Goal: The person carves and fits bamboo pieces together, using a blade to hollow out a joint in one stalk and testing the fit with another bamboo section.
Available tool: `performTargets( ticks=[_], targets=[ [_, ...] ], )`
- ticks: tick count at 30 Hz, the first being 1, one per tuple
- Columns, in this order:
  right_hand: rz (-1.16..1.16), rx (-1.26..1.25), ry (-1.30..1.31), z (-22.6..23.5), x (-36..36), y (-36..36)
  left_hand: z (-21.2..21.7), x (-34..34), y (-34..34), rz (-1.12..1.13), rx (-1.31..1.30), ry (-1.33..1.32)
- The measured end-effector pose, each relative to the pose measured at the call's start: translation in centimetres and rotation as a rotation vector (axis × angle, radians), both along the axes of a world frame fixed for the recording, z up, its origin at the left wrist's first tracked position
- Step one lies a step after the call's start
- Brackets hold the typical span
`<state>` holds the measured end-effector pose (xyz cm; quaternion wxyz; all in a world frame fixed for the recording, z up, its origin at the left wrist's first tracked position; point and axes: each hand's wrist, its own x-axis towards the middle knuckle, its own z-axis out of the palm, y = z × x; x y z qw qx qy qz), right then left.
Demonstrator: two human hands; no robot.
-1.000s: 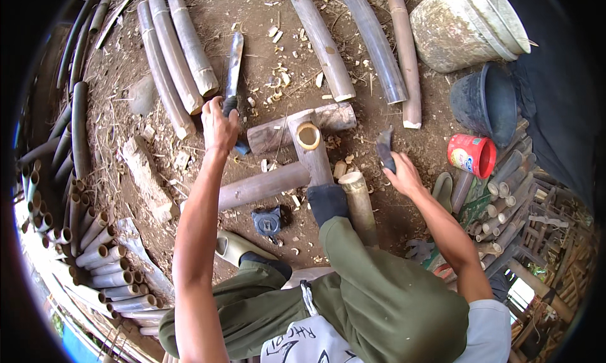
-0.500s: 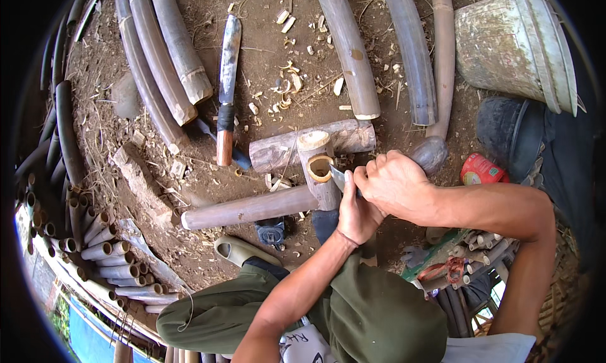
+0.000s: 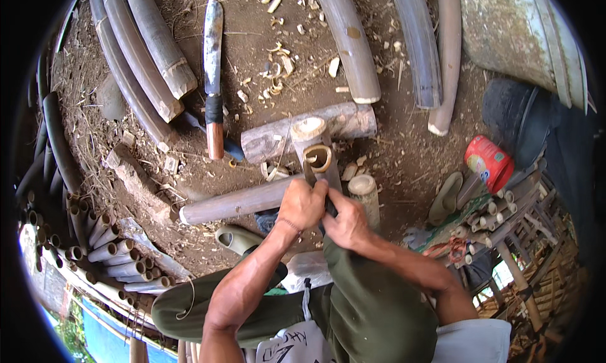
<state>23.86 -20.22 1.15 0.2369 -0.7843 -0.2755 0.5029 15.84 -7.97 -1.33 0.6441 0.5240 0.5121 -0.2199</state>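
Note:
A knife [image 3: 308, 173] points away from me, its blade at the rim of a hole cut in a bamboo piece [image 3: 311, 143]. Inside the hole the cut edge shows pale. My left hand [image 3: 302, 204] is closed around the knife near the blade. Just right of it, my right hand [image 3: 346, 220] grips the knife's dark handle, thumb forward. Fingers cover much of the knife. The bamboo piece rests across a short log [image 3: 268, 139], its pale end facing up. Another bamboo length [image 3: 237, 201] meets its left side.
A large knife [image 3: 213, 66] lies on the dirt beyond. Long bamboo poles [image 3: 350, 50] lie at the far side, with several more at left. A bamboo stub [image 3: 364, 202], a red can [image 3: 489, 163] and a pale bucket [image 3: 511, 38] are at right. Wood chips litter the ground.
Both hands have shifted nearer to me, with the left now left of the knife and the right lower. The blade, earlier entering from the hole's right, now comes from the near side.

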Motion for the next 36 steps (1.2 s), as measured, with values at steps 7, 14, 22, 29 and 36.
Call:
performTargets(
  ticks=[7, 14, 22, 29, 36],
  targets=[
    [0.428, 0.082, -0.130, 0.9, 8.5, 2.2, -0.3, 4.4, -2.5, 0.399, -0.013, -0.090],
    [1.305, 0.056, -0.384, 5.0, 10.4, 11.2, 1.1, 3.0, -3.1, 1.277, -0.724, -0.455],
    [1.730, -0.057, -0.368, 4.9, 8.6, 19.7, -1.7, 1.6, -4.1, 1.506, -1.171, -1.093],
    [0.505, 0.070, -0.204, 3.0, 8.3, 2.9, 3.6, -1.6, -8.2, 0.101, -0.179, -0.653],
    [0.003, -0.283, 0.441, 1.6, 1.1, 4.3, 3.8, -9.2, -7.4, 0.150, 0.161, -0.138]
  ],
)
